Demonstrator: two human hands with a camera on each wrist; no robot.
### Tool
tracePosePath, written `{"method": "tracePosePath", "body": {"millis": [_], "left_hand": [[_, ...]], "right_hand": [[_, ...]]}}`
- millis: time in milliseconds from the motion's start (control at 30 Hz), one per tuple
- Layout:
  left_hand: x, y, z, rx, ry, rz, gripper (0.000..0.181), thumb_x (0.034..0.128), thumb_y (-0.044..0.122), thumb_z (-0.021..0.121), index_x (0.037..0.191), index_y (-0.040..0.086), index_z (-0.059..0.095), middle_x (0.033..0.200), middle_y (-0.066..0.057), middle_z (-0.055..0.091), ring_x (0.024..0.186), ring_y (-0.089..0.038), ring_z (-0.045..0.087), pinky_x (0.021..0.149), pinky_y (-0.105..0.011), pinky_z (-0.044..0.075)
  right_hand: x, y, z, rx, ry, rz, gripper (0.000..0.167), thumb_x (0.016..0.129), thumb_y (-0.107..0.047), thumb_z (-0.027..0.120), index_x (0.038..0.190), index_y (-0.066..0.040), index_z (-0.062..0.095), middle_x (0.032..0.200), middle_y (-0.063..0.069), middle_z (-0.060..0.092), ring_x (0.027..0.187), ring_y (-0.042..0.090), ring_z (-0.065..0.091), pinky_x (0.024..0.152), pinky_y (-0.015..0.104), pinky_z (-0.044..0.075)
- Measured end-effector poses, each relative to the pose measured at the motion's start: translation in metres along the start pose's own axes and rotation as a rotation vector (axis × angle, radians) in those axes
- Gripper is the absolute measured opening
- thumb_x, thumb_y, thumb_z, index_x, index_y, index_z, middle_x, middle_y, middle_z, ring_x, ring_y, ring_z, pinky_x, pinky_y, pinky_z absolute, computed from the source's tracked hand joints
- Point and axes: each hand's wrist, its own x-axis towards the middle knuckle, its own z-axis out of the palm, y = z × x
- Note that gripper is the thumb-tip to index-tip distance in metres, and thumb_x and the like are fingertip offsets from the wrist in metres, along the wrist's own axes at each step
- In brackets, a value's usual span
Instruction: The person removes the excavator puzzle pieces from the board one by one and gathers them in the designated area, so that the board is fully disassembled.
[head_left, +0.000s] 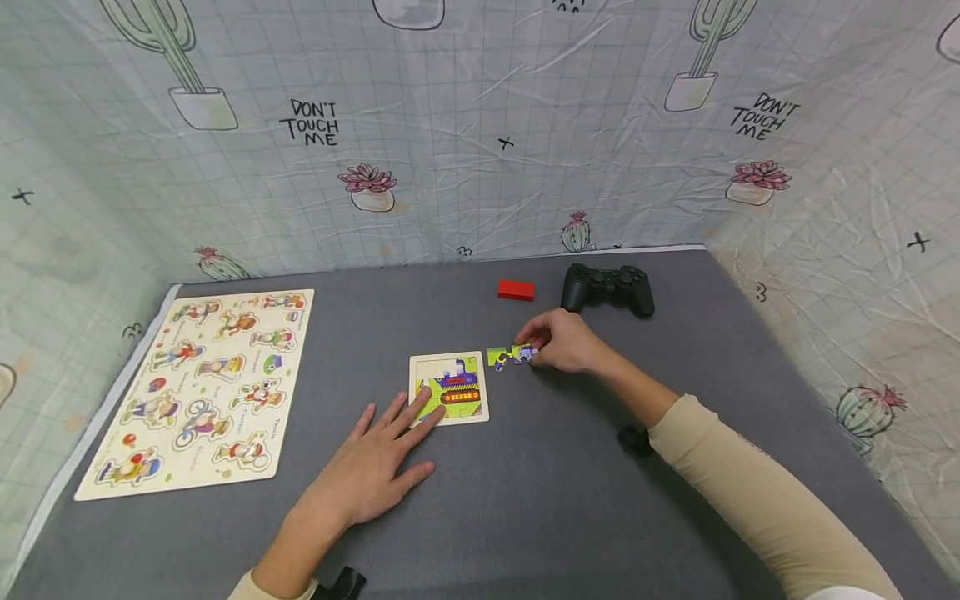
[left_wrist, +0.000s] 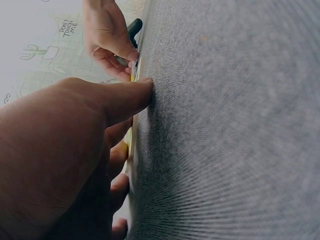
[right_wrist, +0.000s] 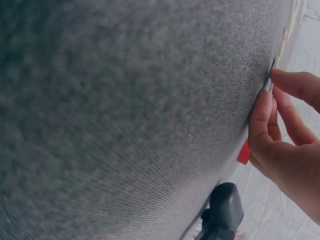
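Observation:
A small square puzzle tray [head_left: 448, 356] lies at the middle of the grey table, its picture partly filled with purple, orange and green pieces. My left hand [head_left: 367, 471] lies flat with spread fingers, the fingertips resting on the tray's lower left part; in the left wrist view the thumb of the left hand [left_wrist: 75, 135] touches the cloth. Just right of the tray is a green puzzle piece [head_left: 497, 357]. Beside it my right hand [head_left: 564, 340] pinches a purple and green piece [head_left: 523, 353] between thumb and fingers, low at the table surface.
A large board with cartoon figures [head_left: 217, 392] lies at the left. Behind the right hand are a red block [head_left: 516, 290] and a black game controller [head_left: 608, 288]. A patterned cloth [head_left: 465, 125] hangs behind the table.

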Motion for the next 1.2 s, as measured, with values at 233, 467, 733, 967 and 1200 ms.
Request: {"method": "tracePosePath", "body": {"millis": [233,467,733,967,1200], "left_hand": [[0.0001,0.0001,-0.0001,-0.002,-0.002,0.002,0.071,0.1009,0.047,0.065,0.163,0.029,0.037,0.175,0.003,0.021,0.161,-0.033,0.023,0.126,-0.067,0.017],[0.0003,0.0004,0.0001,-0.001,-0.006,-0.001,0.071,0.1008,0.047,0.065,0.163,0.029,0.037,0.175,0.003,0.021,0.161,-0.033,0.023,0.126,-0.066,0.017],[0.0003,0.0002,-0.0004,0.004,0.001,0.005,0.071,0.1007,0.047,0.065,0.163,0.029,0.037,0.174,0.003,0.022,0.16,-0.033,0.024,0.126,-0.067,0.018],[0.0006,0.0001,-0.0003,0.005,0.003,0.006,0.071,0.1008,0.047,0.065,0.163,0.029,0.037,0.175,0.003,0.022,0.161,-0.032,0.023,0.126,-0.067,0.017],[0.001,0.0,0.0004,-0.001,-0.001,0.003,0.071,0.101,0.047,0.065,0.163,0.029,0.037,0.175,0.003,0.021,0.161,-0.033,0.023,0.126,-0.067,0.017]], "right_hand": [[0.0,0.001,-0.0014,-0.044,0.005,0.0,0.029,0.08,0.005,0.077,0.107,-0.005,0.08,0.095,0.007,0.075,0.084,0.017,0.065,0.075,0.028,0.053],[-0.0007,0.0003,-0.0011,-0.069,0.006,0.013,0.029,0.079,0.005,0.078,0.107,-0.005,0.081,0.096,0.007,0.076,0.087,0.018,0.065,0.078,0.03,0.055],[0.0,-0.001,-0.0013,-0.068,0.007,0.023,0.03,0.079,0.006,0.079,0.107,-0.006,0.081,0.099,0.007,0.076,0.088,0.018,0.065,0.079,0.031,0.056],[0.0006,-0.002,-0.0018,-0.057,-0.004,0.05,0.03,0.079,0.005,0.079,0.106,-0.007,0.081,0.099,0.007,0.075,0.089,0.019,0.065,0.078,0.031,0.055],[0.0011,0.0,-0.0017,-0.042,-0.017,0.055,0.029,0.08,0.004,0.081,0.107,-0.007,0.081,0.101,0.008,0.075,0.089,0.019,0.066,0.078,0.031,0.055]]}}
